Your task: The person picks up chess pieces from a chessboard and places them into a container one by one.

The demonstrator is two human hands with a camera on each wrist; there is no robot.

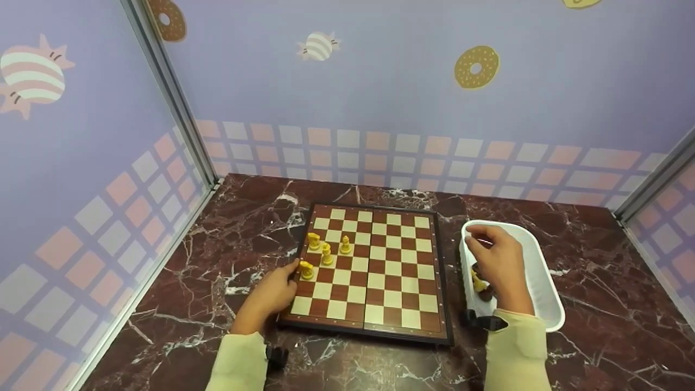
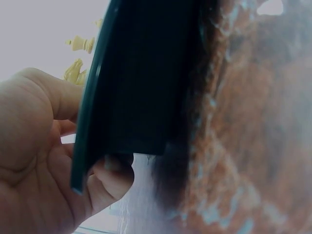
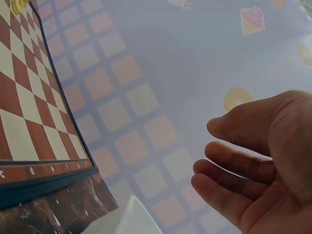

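A brown-and-cream chessboard (image 1: 391, 271) lies on the table with several yellow chess pieces (image 1: 326, 254) standing on its left half. My left hand (image 1: 273, 289) holds the board's left edge; in the left wrist view its thumb is on the upper side and fingertips (image 2: 117, 178) curl at the dark underside. Above the white tray (image 1: 537, 271), right of the board, is my right hand (image 1: 500, 264). Its fingers (image 3: 226, 190) are loosely bent with nothing between them. Yellow and dark pieces (image 1: 479, 279) lie in the tray, partly hidden by this hand.
The dark red marble tabletop (image 1: 239, 233) surrounds the board and tray. Behind it rises a lilac wall (image 1: 391, 81) printed with sweets and tiles, and a second printed wall (image 1: 81, 163) closes off the left side. A dark strap (image 1: 483, 321) crosses the right wrist.
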